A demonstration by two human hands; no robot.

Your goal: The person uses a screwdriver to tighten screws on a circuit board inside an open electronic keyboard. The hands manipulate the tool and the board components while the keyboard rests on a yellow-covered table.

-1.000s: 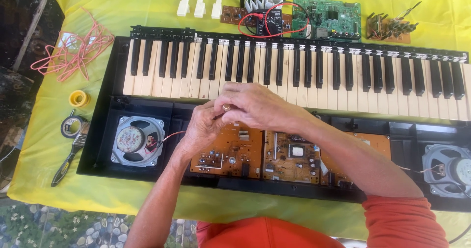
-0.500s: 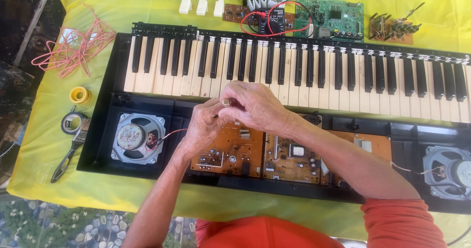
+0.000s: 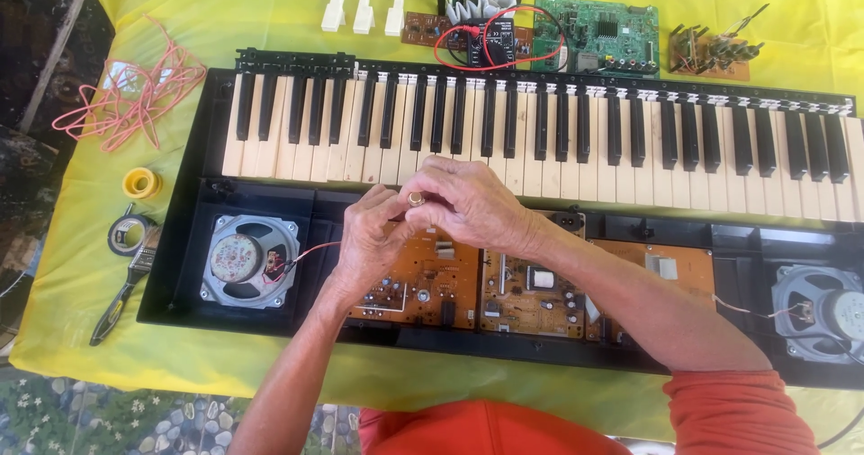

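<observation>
An opened electronic keyboard (image 3: 540,131) lies on a yellow cloth, its brown circuit boards (image 3: 504,288) exposed below the keys. Both hands meet above the left board. My left hand (image 3: 373,243) and my right hand (image 3: 472,205) pinch one small round brass-coloured part (image 3: 415,199) between their fingertips, just below the white keys. What the part is cannot be made out.
A round speaker (image 3: 247,259) with red wires sits in the case at left, another speaker (image 3: 823,311) at right. On the cloth lie tangled pink wire (image 3: 135,95), a yellow tape roll (image 3: 142,182), a black tape roll (image 3: 130,234), a brush (image 3: 121,288), loose keys (image 3: 364,0) and green boards (image 3: 594,34).
Both hands stay together over the left board; the fingers have shifted slightly and the small brass part now shows between the fingertips.
</observation>
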